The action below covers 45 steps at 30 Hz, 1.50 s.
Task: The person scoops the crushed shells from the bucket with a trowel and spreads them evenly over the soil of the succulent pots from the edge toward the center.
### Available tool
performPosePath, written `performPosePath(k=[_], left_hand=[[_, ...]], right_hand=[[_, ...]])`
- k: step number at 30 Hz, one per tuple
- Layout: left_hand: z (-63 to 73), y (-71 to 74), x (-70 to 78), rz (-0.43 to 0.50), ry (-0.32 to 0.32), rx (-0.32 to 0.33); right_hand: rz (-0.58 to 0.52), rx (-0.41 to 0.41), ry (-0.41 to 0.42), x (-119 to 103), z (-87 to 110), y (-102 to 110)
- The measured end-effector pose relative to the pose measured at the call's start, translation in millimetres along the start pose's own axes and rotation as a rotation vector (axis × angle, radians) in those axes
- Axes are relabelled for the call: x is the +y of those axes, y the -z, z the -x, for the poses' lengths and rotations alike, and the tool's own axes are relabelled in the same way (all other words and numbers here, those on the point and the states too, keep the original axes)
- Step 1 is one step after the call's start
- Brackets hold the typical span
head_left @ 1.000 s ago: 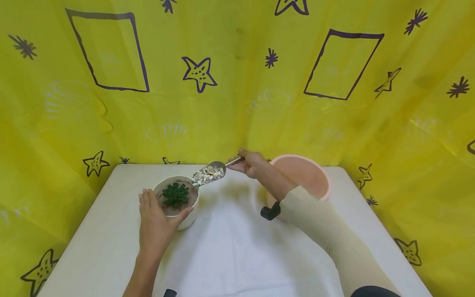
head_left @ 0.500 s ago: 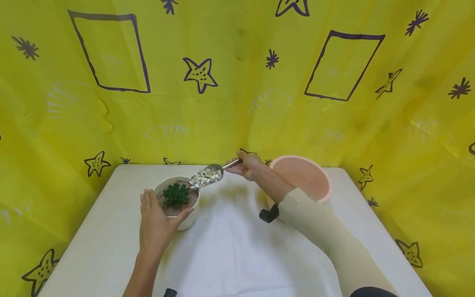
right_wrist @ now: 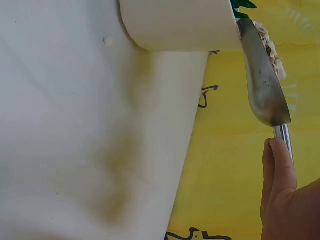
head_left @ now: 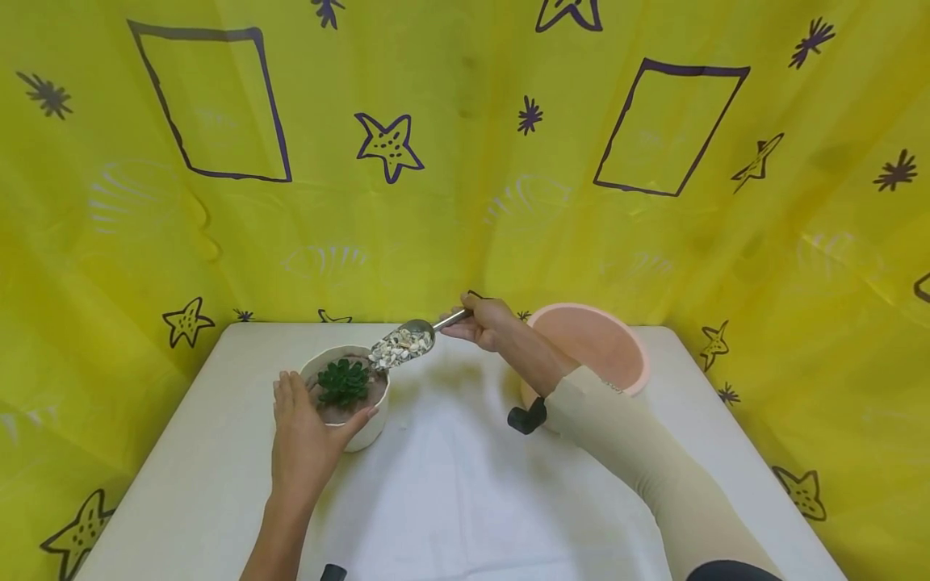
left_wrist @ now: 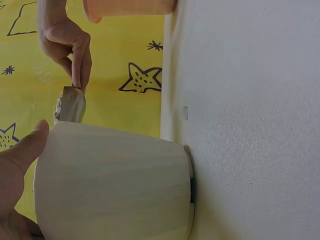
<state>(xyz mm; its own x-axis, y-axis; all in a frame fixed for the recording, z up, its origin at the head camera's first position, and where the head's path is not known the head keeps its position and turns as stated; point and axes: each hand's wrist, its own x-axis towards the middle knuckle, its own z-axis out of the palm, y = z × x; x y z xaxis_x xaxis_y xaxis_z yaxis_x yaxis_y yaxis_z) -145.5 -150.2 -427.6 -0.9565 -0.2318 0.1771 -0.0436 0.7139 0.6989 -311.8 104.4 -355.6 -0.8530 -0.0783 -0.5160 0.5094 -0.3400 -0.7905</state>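
A white plant pot (head_left: 367, 436) stands on the left side of the table, with a green succulent (head_left: 343, 381) set in brownish soil. My left hand (head_left: 303, 432) holds the pot from its near left, thumb on the right side of the rim and fingers along the left. In my right hand (head_left: 485, 323) is the handle of a metal scoop (right_wrist: 262, 85). Small pale stones (head_left: 398, 349) fill the scoop. Its tip reaches over the pot's right rim, beside the succulent. The left wrist view shows the scoop's bowl (left_wrist: 75, 105) just past the rim.
A pink bucket (head_left: 603, 343) stands at the back right, partly behind my right forearm. White cloth covers the table (head_left: 450, 492), and a small pale bit (right_wrist: 108, 41) lies near the pot. A yellow patterned curtain (head_left: 450, 226) hangs right behind the table's far edge.
The scoop has moved slightly left and further over the pot's rim, with my right hand following. The left hand and the pot have stayed in place.
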Motion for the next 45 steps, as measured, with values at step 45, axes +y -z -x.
performPosePath(k=[45], left_hand=[[-6.7,7.8,-5.1,0.044,-0.018,-0.082]], right_hand=[[0.031,0.066,0.127,-4.6,8.9,-7.4]])
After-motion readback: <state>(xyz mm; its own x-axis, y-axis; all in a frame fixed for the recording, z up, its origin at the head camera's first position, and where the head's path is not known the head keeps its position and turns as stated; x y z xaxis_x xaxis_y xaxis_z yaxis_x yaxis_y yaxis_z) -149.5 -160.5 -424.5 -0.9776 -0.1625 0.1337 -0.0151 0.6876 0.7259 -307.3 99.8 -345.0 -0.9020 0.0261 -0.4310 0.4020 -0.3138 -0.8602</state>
